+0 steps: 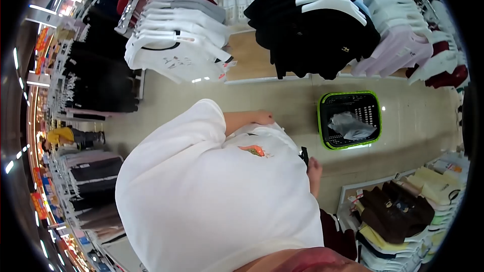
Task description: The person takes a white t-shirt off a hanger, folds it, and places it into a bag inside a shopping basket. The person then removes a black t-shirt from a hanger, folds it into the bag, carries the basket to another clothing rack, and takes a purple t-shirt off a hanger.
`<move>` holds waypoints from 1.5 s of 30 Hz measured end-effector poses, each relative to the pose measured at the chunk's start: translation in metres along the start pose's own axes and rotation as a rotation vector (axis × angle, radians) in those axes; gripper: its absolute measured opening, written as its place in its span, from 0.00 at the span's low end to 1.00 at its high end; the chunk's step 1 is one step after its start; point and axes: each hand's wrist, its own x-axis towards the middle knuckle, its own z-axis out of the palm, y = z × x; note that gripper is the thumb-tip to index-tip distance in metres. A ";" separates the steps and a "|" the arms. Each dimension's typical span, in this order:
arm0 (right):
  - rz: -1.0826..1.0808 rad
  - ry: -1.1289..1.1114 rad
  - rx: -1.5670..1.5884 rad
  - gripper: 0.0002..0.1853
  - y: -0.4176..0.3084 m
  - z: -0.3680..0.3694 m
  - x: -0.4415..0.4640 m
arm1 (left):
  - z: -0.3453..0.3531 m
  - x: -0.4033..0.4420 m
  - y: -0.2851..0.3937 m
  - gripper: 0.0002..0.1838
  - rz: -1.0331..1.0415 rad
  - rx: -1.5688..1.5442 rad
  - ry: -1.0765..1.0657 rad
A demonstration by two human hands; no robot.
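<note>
White shirt cloth (217, 186) fills the middle of the view, with an orange and green print (253, 150) near its lower front. My left hand (263, 117) is closed at the upper edge of the white cloth; whether it grips that cloth is hidden. On the other side, my right hand (313, 165) has its fingers curled beside a small black piece (304, 155) whose kind I cannot tell. What the right fingers hold, if anything, is hidden. On the floor ahead stands a black shopping basket with a green rim (379, 119), holding a grey plastic bag (351, 125).
Racks of white shirts (176, 45), black shirts (322, 35) and pale pink shirts (401, 50) hang in front. Dark clothes (98, 70) hang at left. A brown garment (398, 209) hangs at lower right. A person in yellow (60, 136) is far left.
</note>
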 end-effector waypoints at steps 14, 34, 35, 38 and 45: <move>-1.822 -0.802 0.272 0.14 -0.441 0.068 -0.319 | 0.027 0.002 -0.114 0.25 -0.380 -0.312 0.042; -1.544 -0.199 0.012 0.10 -0.434 0.112 -0.193 | -0.158 -0.049 0.041 0.24 0.294 -0.296 1.206; -1.336 -0.116 -0.061 0.11 -0.430 0.112 -0.179 | -0.177 -0.058 0.055 0.25 0.378 -0.229 1.306; -0.847 0.044 -0.189 0.13 -0.418 0.116 -0.125 | -0.229 -0.072 0.105 0.26 0.595 -0.268 1.474; -1.071 0.344 -0.640 0.16 -0.447 0.136 -0.024 | -0.307 -0.064 0.137 0.16 0.725 -0.140 1.361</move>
